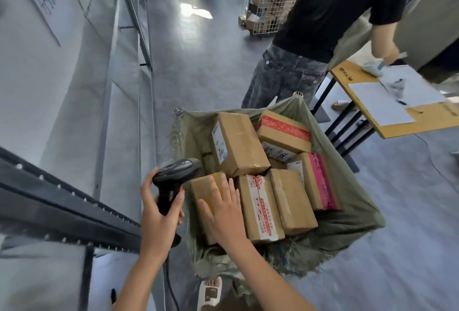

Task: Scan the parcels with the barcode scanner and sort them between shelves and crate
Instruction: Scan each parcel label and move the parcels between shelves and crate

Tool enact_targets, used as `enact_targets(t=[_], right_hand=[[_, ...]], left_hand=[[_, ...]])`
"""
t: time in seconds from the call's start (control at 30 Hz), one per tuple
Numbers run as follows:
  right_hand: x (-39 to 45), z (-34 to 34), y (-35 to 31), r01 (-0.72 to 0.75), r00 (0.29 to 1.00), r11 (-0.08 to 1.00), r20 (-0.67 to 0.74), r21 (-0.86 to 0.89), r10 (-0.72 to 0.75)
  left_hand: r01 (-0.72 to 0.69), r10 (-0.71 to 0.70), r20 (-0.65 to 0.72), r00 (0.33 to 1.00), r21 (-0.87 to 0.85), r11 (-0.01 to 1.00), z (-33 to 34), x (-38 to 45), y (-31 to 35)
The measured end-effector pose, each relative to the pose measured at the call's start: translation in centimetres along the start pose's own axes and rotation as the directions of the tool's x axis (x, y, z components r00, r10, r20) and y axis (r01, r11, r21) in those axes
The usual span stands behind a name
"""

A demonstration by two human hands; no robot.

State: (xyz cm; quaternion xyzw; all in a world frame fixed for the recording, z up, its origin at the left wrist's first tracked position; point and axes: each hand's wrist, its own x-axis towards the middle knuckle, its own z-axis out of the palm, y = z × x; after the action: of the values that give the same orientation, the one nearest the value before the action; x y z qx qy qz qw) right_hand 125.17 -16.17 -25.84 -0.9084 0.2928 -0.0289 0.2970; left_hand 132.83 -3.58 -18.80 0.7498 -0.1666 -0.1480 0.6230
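Observation:
A green sack-lined crate point(347, 213) in front of me holds several cardboard parcels. My right hand point(223, 213) lies flat, fingers spread, on top of the nearest plain brown parcel point(202, 192) at the crate's left side. My left hand point(159, 213) grips the handle of a black barcode scanner point(177, 174), whose head points right toward the parcels. Beside that parcel lie a red-printed parcel point(260, 209), a plain one point(291, 201) and a pink-taped one point(319, 181). A larger box point(239, 143) rests further back.
Grey shelves point(74, 92) run along the left, with a dark metal rail point(62, 206) close to my left arm. A person in a black shirt point(330, 12) stands beyond the crate at a yellow table point(397, 102). A wire cart point(268, 15) stands far back.

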Motion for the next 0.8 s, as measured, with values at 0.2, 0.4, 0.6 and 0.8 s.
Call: enact_targets(t=[0.2, 0.4, 0.6, 0.8], right_hand=[[2.0, -0.9, -2.4, 0.231, 0.972, 0.973, 0.038, 0.023, -0.232], [1.9, -1.5, -7.4, 0.618, 0.759, 0.780, 0.182, 0.100, -0.625], [-5.7, -2.7, -12.4, 0.872, 0.350, 0.427, 0.306, 0.240, -0.885], [-17.7, -3.3, -15.9, 0.883, -0.055, 0.102, 0.317, 0.458, -0.947]], left_hand=[[0.020, -0.011, -0.220, 0.975, 0.041, 0.999, -1.6, -1.6, 0.5], [0.055, 0.041, -0.619, 0.784, 0.135, 0.989, -3.7, -7.9, 1.7], [0.104, 0.114, -0.887, 0.447, 0.179, 0.978, -4.6, -18.4, 6.6], [0.255, 0.147, -0.981, 0.130, 0.176, 0.951, -2.4, -31.7, 10.3]])
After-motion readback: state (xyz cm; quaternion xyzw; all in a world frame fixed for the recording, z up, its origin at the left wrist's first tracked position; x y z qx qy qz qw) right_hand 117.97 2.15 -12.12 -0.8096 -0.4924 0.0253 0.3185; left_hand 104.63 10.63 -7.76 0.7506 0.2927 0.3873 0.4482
